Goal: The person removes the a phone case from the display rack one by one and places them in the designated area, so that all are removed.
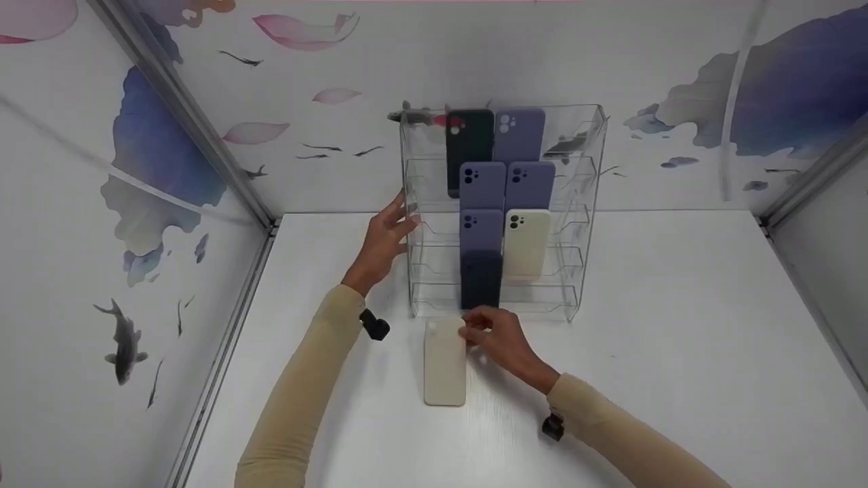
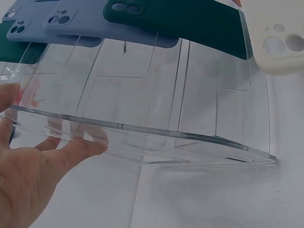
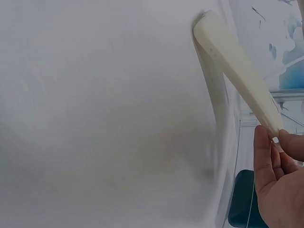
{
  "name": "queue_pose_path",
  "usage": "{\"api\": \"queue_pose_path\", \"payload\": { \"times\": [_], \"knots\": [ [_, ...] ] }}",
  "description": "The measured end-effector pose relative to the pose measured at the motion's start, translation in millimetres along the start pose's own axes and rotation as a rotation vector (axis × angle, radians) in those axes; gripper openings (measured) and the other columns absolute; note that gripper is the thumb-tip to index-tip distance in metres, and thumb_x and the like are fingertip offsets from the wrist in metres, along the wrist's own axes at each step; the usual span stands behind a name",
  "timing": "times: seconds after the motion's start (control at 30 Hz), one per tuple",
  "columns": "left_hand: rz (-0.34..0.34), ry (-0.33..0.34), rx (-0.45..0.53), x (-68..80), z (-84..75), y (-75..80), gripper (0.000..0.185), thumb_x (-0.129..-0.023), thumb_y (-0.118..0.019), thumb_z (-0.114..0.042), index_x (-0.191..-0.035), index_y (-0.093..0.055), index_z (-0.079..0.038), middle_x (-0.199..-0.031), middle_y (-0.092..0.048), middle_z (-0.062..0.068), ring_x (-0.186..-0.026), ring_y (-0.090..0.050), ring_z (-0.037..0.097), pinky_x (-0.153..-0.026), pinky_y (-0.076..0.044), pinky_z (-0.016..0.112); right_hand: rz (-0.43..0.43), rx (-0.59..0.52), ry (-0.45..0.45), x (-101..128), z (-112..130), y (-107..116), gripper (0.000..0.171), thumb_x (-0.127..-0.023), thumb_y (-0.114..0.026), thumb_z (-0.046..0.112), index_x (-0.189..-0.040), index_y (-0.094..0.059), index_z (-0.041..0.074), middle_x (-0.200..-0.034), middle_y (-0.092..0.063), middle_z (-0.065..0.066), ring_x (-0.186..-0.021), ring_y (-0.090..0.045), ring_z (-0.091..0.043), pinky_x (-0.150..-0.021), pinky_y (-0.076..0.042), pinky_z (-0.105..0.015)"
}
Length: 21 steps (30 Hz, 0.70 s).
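A clear acrylic display rack (image 1: 576, 203) stands at the back of the white table (image 1: 678, 325). Its tiers hold a black case (image 1: 469, 139), several lavender cases (image 1: 519, 134), a dark case (image 1: 481, 279) and a cream case (image 1: 527, 242). My left hand (image 1: 403, 213) rests with straight fingers against the rack's left wall (image 2: 142, 128); my left hand (image 2: 57, 156) shows there at the lower left. My right hand (image 1: 469, 332) pinches the far end of another cream phone case (image 1: 445, 366) in front of the rack. In the right wrist view this cream case (image 3: 228, 61) is tilted up, one end between my fingertips (image 3: 266, 142).
Painted walls with fish and petals close in the table on the left, back and right. Bare white table surface lies to the right of the rack (image 1: 678, 285) and in front of my arms. Small black wrist cameras (image 1: 375, 327) sit on both beige sleeves.
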<state>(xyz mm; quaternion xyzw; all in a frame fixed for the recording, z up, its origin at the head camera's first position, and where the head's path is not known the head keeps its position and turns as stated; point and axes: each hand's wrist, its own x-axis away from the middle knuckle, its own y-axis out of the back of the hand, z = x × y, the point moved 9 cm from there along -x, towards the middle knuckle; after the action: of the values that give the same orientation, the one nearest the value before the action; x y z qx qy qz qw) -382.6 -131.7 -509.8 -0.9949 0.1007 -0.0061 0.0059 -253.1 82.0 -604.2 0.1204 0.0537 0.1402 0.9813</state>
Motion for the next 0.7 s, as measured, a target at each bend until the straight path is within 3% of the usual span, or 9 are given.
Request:
{"api": "queue_pose_path", "payload": {
  "times": [0.4,0.7],
  "knots": [
    [-0.009,0.017,0.001,0.7,1.0,-1.9,0.075,-0.113,-0.066,-0.028,-0.177,-0.027,-0.024,-0.176,-0.036,0.017,-0.158,-0.043,0.036,-0.121,-0.042,0.066,0.018,0.099,-0.014,1.8,-8.9,-21.2,0.016,-0.100,-0.083,0.007,-0.113,-0.080,-0.002,-0.096,-0.077,-0.006,-0.087,-0.074,-0.017,-0.074,-0.062,-0.028],
    [0.001,0.009,0.006,-0.1,1.6,-0.9,0.075,-0.113,-0.068,-0.031,-0.177,-0.028,-0.029,-0.177,-0.035,0.016,-0.159,-0.042,0.035,-0.121,-0.040,0.067,0.059,0.067,-0.067,2.0,-20.0,-36.5,0.018,-0.102,-0.080,0.007,-0.116,-0.079,-0.004,-0.098,-0.078,-0.008,-0.082,-0.074,-0.016,-0.065,-0.059,-0.026]
  ]
}}
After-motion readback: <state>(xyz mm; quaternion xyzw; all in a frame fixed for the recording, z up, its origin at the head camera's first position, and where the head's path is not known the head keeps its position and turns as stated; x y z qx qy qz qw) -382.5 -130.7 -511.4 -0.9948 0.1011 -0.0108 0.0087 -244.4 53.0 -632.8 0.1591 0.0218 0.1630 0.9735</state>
